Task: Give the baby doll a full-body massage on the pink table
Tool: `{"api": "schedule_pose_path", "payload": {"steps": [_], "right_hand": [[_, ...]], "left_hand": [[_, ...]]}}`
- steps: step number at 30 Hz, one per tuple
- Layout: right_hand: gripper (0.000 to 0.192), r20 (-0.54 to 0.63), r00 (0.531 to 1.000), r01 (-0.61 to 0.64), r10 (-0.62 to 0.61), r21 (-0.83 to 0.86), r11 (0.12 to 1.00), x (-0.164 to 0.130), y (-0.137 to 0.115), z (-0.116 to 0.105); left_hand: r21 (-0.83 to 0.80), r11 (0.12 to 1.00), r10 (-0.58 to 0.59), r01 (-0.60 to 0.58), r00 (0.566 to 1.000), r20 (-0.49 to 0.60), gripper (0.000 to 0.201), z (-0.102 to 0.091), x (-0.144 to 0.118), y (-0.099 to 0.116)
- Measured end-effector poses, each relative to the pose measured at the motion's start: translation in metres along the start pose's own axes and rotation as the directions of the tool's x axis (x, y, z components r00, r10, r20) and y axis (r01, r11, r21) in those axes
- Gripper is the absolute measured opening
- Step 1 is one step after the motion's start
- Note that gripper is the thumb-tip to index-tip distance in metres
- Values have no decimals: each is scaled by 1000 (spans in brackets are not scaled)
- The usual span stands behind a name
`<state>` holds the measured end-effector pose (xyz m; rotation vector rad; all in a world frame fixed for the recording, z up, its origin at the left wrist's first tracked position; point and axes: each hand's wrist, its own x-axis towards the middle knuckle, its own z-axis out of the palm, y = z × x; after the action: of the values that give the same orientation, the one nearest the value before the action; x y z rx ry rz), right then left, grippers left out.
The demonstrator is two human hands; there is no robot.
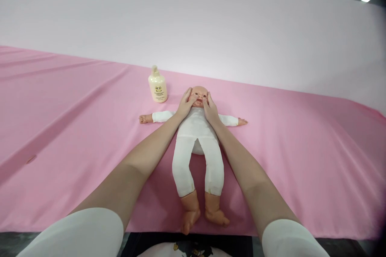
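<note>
Baby doll [197,136] lies face-up on the pink sheet [75,128], arms out. Left hand [185,104] & right hand [210,108] cup its cheeks, fingers spread flat (pressing, not pinching). Lotion bottle [157,85] stands nearby, within reach.

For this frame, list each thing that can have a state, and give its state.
doll: lying on its back on the pink cloth, arms spread, legs toward the camera.
left hand: on the side of the doll's face.
right hand: on the other side of the face.
lotion bottle: upright, cap on, untouched, beside the doll's head.
pink cloth: spread out, creased.
</note>
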<state>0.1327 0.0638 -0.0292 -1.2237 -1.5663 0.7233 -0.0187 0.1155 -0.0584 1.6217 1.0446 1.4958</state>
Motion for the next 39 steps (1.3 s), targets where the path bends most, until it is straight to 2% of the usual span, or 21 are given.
{"api": "schedule_pose_path", "payload": {"steps": [3, 6, 9, 16, 19, 24, 29, 35, 39], "right_hand": [[93, -23, 998, -59, 59, 6, 998, 0, -1, 0], [87, 0, 1000, 10, -10, 6, 1000, 0, 0, 1], [82, 31, 997, 70, -70, 2, 998, 0, 2, 1], [95, -16, 999, -29, 29, -20, 999, 0, 0, 0], [96, -16, 999, -38, 38, -4, 999, 0, 0, 0], [84, 43, 994, 103, -103, 8, 995, 3, 3, -1], [87, 40, 997, 72, -72, -2, 997, 3, 3, 0], [98, 6, 1000, -22, 22, 4, 1000, 1, 1, 0], [99, -2, 1000, -27, 27, -7, 1000, 1, 0, -1]], "left_hand": [[-5, 1000, 3, -3, 1000, 0, 68, -1, -1, 1], [-6, 999, 53, -53, 998, 27, 60, -2, -2, 5], [-9, 999, 54, -54, 997, 46, 56, -3, -3, 8], [-15, 1000, -24, 24, 1000, 3, 73, -1, -2, 5], [-3, 1000, 24, -24, 1000, 17, 63, -2, -2, 4], [-29, 998, 54, -53, 998, 45, 47, -3, -1, 4], [-29, 999, 29, -28, 999, 43, 39, -4, 1, 4], [-14, 999, 35, -34, 999, 34, 55, -2, -1, 6], [-4, 999, 32, -32, 999, 17, 61, -1, -1, 7]]}}
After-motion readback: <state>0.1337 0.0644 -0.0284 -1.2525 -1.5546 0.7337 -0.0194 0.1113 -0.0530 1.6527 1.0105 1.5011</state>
